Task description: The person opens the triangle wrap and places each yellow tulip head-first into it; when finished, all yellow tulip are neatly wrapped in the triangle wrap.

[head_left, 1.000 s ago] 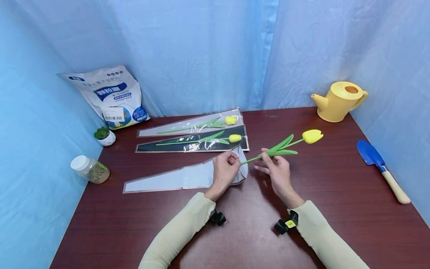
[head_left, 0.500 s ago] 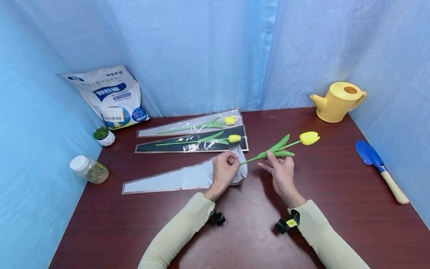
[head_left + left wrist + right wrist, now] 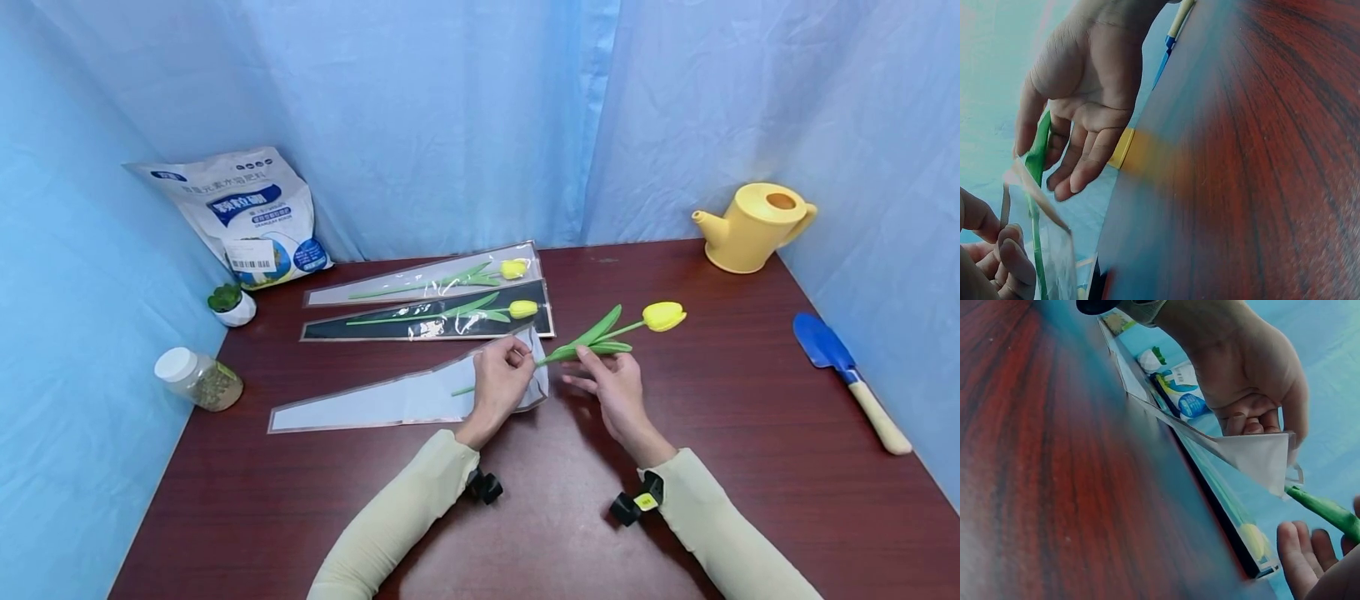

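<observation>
My left hand (image 3: pixel 504 377) pinches the edge of a white flower sleeve (image 3: pixel 360 407) at its wide mouth, which bulges apart. My right hand (image 3: pixel 617 392) holds a yellow tulip (image 3: pixel 663 317) by its leafy lower part between thumb and fingers. The tulip's stem runs into the mouth of the sleeve, and its lower end shows through the clear front left of my left hand. Bloom and leaves (image 3: pixel 600 329) are outside, to the right. In the left wrist view the green stem (image 3: pixel 1036 244) passes inside the clear film. The right wrist view shows the sleeve's mouth (image 3: pixel 1260 456) held up.
Behind lie a black sleeve (image 3: pixel 390 330) and another white sleeve (image 3: pixel 337 293), each with a yellow tulip inside. A fertilizer bag (image 3: pixel 247 221), potted succulent (image 3: pixel 232 305) and jar (image 3: pixel 201 379) stand left. At right are a yellow watering can (image 3: pixel 750 229) and blue trowel (image 3: pixel 847 375).
My right hand has slid the tulip leftward and slightly down, so its stem reaches farther into the white sleeve. My left hand stays at the sleeve's mouth.
</observation>
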Demonstrator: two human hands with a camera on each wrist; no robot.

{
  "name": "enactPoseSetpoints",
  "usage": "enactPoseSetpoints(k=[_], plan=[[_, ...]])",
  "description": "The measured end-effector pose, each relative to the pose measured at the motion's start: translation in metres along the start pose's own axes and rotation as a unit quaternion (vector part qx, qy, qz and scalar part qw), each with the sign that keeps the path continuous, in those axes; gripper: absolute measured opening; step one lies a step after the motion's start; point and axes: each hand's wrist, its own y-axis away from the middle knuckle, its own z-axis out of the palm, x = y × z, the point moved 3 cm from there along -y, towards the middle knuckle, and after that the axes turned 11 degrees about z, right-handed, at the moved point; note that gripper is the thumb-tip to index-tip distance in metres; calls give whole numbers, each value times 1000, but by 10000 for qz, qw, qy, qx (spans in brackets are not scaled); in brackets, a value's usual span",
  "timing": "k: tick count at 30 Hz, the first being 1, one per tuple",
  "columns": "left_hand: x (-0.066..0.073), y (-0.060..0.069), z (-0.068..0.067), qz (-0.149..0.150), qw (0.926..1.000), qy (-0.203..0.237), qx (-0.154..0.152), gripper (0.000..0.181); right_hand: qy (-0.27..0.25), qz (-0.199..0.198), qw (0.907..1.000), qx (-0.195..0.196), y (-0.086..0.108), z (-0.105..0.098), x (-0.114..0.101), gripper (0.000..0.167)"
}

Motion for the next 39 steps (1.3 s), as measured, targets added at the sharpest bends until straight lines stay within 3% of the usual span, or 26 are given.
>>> enactPoseSetpoints(k=[5,12,20,25,33,39], plan=[[0,0,0,7,10000,-4,-12,7,-468,-37,9984,317,0,-4,-5,8],[-1,0,1,31,10000,17,-12,7,-917,-75,9955,208,1,-3,-8,6],[0,1,1,125,9999,-55,-4,8,-444,-12,9986,299,1,-2,-2,12],[2,1,1,112,9999,-121,-34,7,-75,58,9999,104,2,1,-1,5],[3,0,0,143,9998,-119,-22,7,-371,-1,9982,481,3,0,-5,7],[5,1,0,197,9998,-94,37,7,-367,122,9986,366,3,2,-1,6]])
